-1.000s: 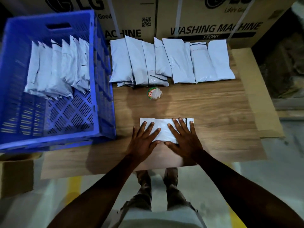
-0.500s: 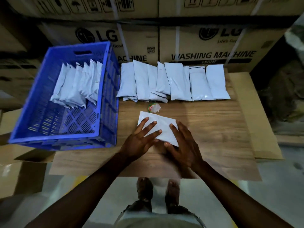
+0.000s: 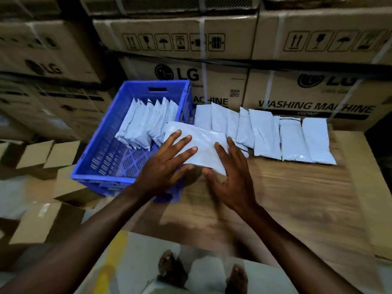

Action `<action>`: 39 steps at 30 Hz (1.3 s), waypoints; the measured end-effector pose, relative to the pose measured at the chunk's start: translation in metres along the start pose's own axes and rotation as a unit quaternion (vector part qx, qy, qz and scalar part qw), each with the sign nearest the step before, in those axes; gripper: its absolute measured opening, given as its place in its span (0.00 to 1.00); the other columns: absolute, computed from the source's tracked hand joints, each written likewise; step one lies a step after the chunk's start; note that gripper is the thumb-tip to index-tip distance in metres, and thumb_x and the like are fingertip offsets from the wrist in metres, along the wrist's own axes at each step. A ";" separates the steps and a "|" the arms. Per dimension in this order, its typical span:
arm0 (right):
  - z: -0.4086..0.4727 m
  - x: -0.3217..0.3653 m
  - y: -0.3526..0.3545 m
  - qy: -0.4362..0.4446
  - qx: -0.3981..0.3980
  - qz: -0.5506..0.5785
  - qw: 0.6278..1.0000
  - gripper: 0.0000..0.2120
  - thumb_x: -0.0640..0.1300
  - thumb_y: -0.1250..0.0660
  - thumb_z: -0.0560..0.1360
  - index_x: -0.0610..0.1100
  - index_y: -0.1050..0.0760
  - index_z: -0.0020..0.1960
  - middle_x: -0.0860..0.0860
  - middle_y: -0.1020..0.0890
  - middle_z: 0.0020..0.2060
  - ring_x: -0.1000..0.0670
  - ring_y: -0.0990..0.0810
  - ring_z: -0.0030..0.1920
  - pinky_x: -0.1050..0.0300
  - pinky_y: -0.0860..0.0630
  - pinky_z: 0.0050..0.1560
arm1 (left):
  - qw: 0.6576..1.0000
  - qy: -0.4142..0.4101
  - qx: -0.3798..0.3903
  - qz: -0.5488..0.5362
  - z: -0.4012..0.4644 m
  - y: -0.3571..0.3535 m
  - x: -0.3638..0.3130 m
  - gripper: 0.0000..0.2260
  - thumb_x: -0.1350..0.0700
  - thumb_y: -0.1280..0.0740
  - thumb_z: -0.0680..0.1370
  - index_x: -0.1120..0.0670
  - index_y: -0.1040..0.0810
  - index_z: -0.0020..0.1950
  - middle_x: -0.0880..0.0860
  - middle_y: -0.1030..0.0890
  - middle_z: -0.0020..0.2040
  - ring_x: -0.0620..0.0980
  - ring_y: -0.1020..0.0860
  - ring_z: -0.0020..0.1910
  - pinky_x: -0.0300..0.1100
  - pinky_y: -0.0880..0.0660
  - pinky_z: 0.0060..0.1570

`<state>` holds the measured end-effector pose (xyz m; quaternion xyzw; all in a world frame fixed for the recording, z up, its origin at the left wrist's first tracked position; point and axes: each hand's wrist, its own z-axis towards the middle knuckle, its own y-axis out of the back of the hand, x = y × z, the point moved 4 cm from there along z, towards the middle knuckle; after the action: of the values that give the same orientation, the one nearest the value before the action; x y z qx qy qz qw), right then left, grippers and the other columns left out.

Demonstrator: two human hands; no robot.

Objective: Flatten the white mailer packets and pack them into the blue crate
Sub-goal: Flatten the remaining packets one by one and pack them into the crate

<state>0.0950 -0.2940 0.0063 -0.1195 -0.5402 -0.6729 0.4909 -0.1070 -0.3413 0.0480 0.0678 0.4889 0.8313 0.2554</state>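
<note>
Lifted off the bare wood where it lay half a second ago, the white mailer packet (image 3: pixel 200 146) now rides between both hands over the near right corner of the blue crate (image 3: pixel 135 132), and the view has swung left and up with it. Left hand (image 3: pixel 167 164) lies spread on the packet's top face, fingers straight, with the thumb tucked under its near edge; right hand (image 3: pixel 230 177) holds the packet's right end, fingers laid along that edge and thumb below, so the packet is clamped lightly from both sides, the two hands apart at its ends. Its long axis runs roughly left to right, tipped so the far-left corner points into the crate. Inside, the packed packets (image 3: pixel 148 124) stand on edge in a leaning row against the far wall, their long sides running front to back. That mismatch is what the next move turns on, I judge: the held packet needs a quarter turn and must go on edge to join the row's near end. The left hand is the nearer one to the crate. On the table (image 3: pixel 297 198) the unpacked packets (image 3: pixel 275 136) lie side by side along the back edge, well to the right.
</note>
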 end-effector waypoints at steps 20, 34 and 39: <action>0.105 0.179 -0.247 -0.246 -0.011 -0.085 0.966 0.39 0.70 0.59 0.78 0.53 0.46 0.83 0.45 0.49 0.83 0.40 0.52 0.82 0.39 0.44 0.78 | 0.956 -0.238 0.172 -0.013 -0.012 0.108 0.301 0.19 0.51 0.42 0.85 0.58 0.27 0.74 0.59 0.30 0.76 0.63 0.37 0.78 0.61 0.32 0.71; 0.163 0.117 -0.307 -0.433 -0.060 -0.102 0.894 0.42 0.68 0.63 0.76 0.48 0.43 0.83 0.40 0.42 0.81 0.35 0.48 0.81 0.35 0.42 0.77 | 0.874 -0.391 0.281 -0.065 0.073 -0.010 0.380 0.19 0.51 0.42 0.86 0.58 0.27 0.74 0.60 0.29 0.75 0.64 0.38 0.78 0.60 0.34 0.73; 0.188 0.099 -0.323 -0.504 -0.077 -0.100 0.854 0.32 0.62 0.52 0.84 0.47 0.46 0.83 0.41 0.45 0.82 0.37 0.51 0.82 0.35 0.41 0.76 | 0.830 -0.455 0.318 -0.054 0.110 -0.058 0.391 0.22 0.47 0.47 0.87 0.56 0.30 0.76 0.59 0.30 0.76 0.64 0.37 0.78 0.58 0.35 0.74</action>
<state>-0.2779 -0.2091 -0.0494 -0.4251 -0.6693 -0.6053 0.0703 -0.3824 -0.0411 0.0020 0.4893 0.5577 0.4900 0.4576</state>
